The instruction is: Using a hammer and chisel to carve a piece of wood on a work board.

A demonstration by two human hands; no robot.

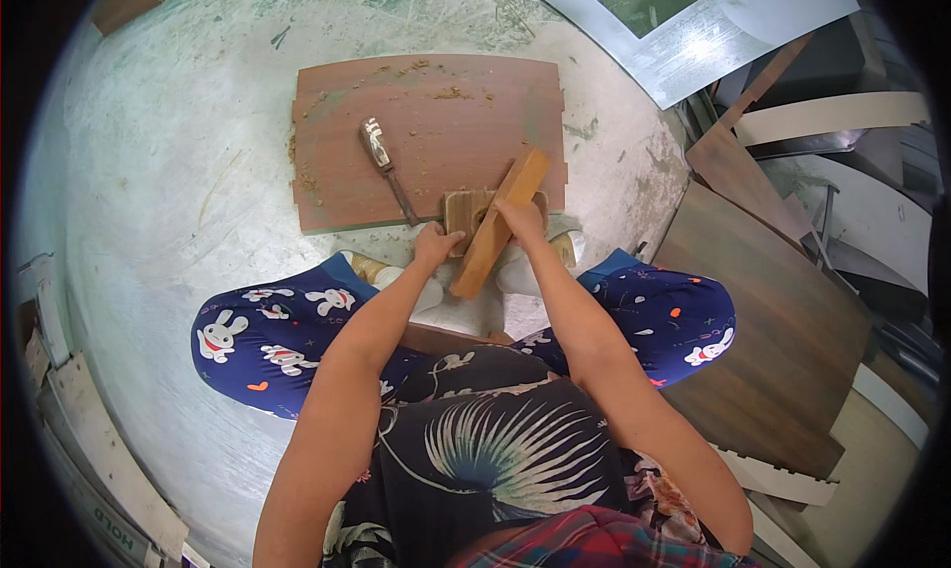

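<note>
A long, squared wooden bar (527, 174) slants across a smaller flat wooden block (462, 209) with rounded corners. My right hand (521, 221) is closed round the bar at about its middle. At the block's near left corner, my left hand (436, 246) grips the edge with its fingers and thumb. The bar covers the middle of the block, so how the two meet is hidden. Just beyond my left hand lies a chisel (386, 167), its worn pale handle pointing away and its metal end towards me. Under the chisel is a reddish-brown board (347, 192) strewn with wood shavings.
Pale concrete floor (178, 172) surrounds the board. Sheets and offcuts are piled on the right, including a large brown panel (763, 320) and a light angled sheet (713, 43). Long strips (99, 419) lie along the left edge. My bent legs flank the work.
</note>
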